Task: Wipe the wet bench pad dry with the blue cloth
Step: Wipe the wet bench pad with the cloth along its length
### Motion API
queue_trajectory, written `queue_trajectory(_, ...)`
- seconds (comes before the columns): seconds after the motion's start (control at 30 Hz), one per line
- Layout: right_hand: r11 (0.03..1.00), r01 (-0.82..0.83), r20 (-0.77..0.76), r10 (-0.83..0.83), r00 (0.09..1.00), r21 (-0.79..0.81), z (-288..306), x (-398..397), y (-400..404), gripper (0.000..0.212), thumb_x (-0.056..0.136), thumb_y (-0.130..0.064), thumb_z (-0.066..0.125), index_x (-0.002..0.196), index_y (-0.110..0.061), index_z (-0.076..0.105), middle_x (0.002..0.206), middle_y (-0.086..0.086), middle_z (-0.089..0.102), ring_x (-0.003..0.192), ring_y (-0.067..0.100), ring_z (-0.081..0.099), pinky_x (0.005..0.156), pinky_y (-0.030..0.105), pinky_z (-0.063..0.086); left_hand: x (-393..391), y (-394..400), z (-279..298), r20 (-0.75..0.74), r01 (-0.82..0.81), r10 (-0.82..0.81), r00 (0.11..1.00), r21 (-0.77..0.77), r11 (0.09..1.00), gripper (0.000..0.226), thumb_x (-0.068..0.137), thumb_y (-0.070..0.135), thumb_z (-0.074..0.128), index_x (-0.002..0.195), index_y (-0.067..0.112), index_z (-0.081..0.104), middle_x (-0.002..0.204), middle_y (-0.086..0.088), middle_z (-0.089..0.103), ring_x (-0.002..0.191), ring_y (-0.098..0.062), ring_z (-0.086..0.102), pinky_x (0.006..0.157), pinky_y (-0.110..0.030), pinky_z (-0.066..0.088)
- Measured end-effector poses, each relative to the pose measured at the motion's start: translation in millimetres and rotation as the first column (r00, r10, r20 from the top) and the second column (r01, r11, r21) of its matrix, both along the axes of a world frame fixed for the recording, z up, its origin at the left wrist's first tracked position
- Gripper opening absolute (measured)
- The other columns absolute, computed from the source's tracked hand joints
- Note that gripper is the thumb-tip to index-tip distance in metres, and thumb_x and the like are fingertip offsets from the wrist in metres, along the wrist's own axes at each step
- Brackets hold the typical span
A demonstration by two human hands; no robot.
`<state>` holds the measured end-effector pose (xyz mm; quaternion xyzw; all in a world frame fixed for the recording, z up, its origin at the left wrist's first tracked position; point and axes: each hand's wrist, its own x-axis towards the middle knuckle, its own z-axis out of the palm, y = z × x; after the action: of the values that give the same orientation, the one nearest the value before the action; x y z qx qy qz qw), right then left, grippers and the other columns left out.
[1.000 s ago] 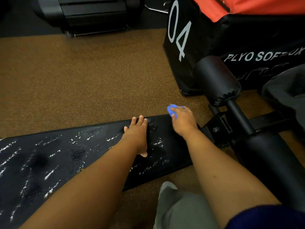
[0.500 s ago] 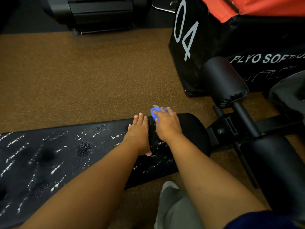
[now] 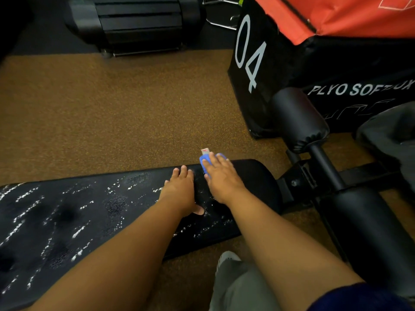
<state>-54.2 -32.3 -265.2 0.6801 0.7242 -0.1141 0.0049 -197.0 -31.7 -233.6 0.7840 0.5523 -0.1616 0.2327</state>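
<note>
Nearest the camera: grey trouser leg (image 3: 238,286) and a pale shoe toe (image 3: 226,257) on the floor, both forearms reaching out over the bench pad (image 3: 67,221). Left hand (image 3: 179,191) rests flat on the pad, fingers together and extended, holding nothing, apparently bracing. Right hand (image 3: 222,178) presses the blue cloth (image 3: 205,163) down on the pad near its far edge, fingers spread over it; only a corner of cloth and a small white-and-red tag (image 3: 205,151) stick out past the fingertips. Change over the last second: the right hand and cloth have travelled left along the pad from its rounded right end and now sit just beside the left hand, which hasn't shifted on the pad. The strip right of the cloth reads matte with no droplets, so I judge that end is dry. White droplet streaks still cover the pad from the left hand out to the left edge of view, plus a speckled patch near the front edge below the right wrist, so most of the job is left. Next pass likely needs the left hand out of the way. Further out: brown speckled floor (image 3: 112,120), black roller pad (image 3: 298,120) on the bench frame, then a black and orange box (image 3: 336,41) printed "04" and "PLYO SOFTBOX", last letters hard to read. Dark machine base (image 3: 139,23) at the back.
</note>
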Motion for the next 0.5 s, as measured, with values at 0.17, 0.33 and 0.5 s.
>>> queue_trajectory(0.17, 0.999, -0.037, -0.108, 0.039, 0.993, 0.025, -1, 28, -7, 0.049, 0.099, -0.017, 0.038, 0.147, -0.021, 0.027, 0.157, 0.005, 0.014, 0.145, 0.021, 0.008, 0.117, 0.034, 0.006, -13, 7, 2, -0.018, 0.075, -0.075, 0.997, -0.02, 0.997, 0.128, 0.06, 0.056, 0.079, 0.151, 0.017, -0.002, 0.16, 0.002, -0.01, 0.147, -0.018, -0.007, 0.117, -0.046, 0.021)
queue_trajectory(0.33, 0.973, 0.226, -0.112, -0.221, 0.969, 0.042, -7, 3, -2, 0.05, 0.098, -0.02, 0.04, 0.146, -0.018, 0.026, 0.157, 0.006, 0.015, 0.144, 0.024, 0.007, 0.116, 0.037, 0.006, -9, 9, 2, -0.055, 0.104, -0.106, 0.993, -0.03, 0.994, 0.132, 0.058, 0.052, 0.082, 0.151, 0.015, -0.004, 0.16, -0.002, -0.01, 0.147, -0.022, -0.007, 0.116, -0.047, 0.023)
queue_trajectory(0.5, 0.99, 0.084, -0.422, -0.029, 0.906, 0.113, 11, 6, -14, 0.035, 0.094, -0.01, 0.048, 0.129, -0.008, 0.054, 0.142, 0.015, 0.045, 0.133, 0.025, 0.038, 0.108, 0.022, 0.019, -12, 9, 0, -0.029, 0.101, -0.101, 0.994, -0.011, 0.995, 0.132, 0.056, 0.052, 0.083, 0.151, 0.013, -0.001, 0.16, -0.003, -0.007, 0.147, -0.022, -0.005, 0.118, -0.041, 0.018)
